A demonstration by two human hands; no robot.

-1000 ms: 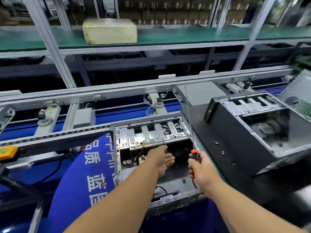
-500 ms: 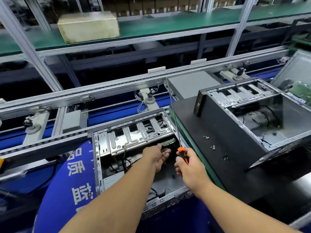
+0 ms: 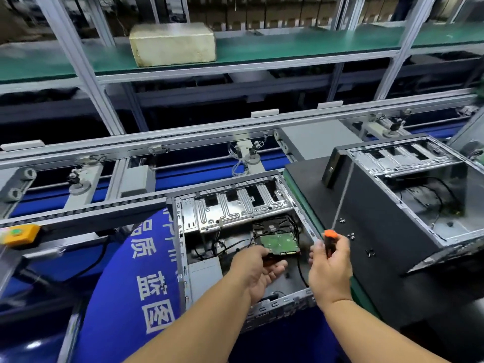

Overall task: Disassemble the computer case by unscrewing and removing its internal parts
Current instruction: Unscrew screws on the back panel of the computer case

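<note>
An open computer case (image 3: 180, 231) lies on its side before me, its silver drive cage (image 3: 235, 208) at the far end. A hard drive (image 3: 279, 238), green circuit board up, is out of the cage inside the case, with black cables beside it. My left hand (image 3: 258, 269) holds the drive's near edge from below, palm up. My right hand (image 3: 330, 268) grips a long screwdriver (image 3: 330, 241) with an orange and black handle, its thin shaft pointing up and away.
A second open case (image 3: 408, 195) stands on a black mat (image 3: 314, 179) to the right, with loose screws (image 3: 351, 235) in front of it. A blue banner (image 3: 131, 271) lies left of the case. A conveyor rail (image 3: 183, 142) and a green shelf holding a foam block (image 3: 171, 44) run behind.
The hard drive has come out from under the drive cage toward me, drawn by my left hand. My right hand with the screwdriver stays at the case's right edge.
</note>
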